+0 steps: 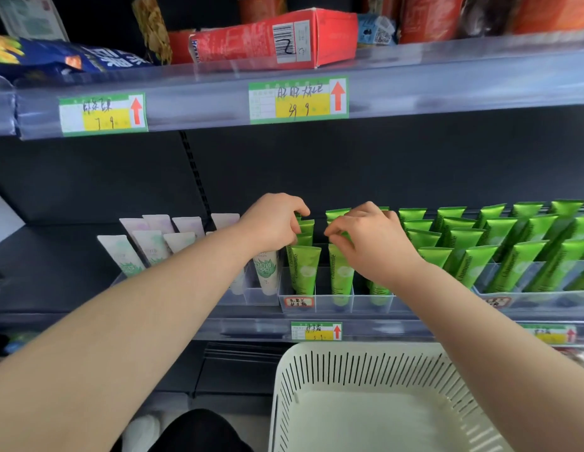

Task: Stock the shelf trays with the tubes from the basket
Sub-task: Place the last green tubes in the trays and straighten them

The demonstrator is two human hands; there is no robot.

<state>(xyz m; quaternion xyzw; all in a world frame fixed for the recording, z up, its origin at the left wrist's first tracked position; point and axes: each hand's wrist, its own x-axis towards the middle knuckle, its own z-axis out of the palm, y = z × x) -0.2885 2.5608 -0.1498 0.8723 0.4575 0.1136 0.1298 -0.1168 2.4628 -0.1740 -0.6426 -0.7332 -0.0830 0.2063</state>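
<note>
Green tubes [305, 269] stand cap-down in rows inside a clear divided shelf tray [336, 303]. My left hand [274, 223] reaches over the leftmost green row, its fingers pinching the flat top of a green tube behind the front one. My right hand [369, 236] is over the second row, fingertips pinching the top of another green tube [341, 272]. More green tubes [512, 252] fill the tray to the right. White tubes [147, 246] stand in the tray to the left. The white slotted basket [375, 370] below the shelf shows only its bare bottom.
An upper shelf edge [297, 99] with price labels hangs above, carrying a red box [274, 40] and snack bags. The dark shelf back panel lies behind the trays. A price label [316, 331] sits on the lower shelf rail.
</note>
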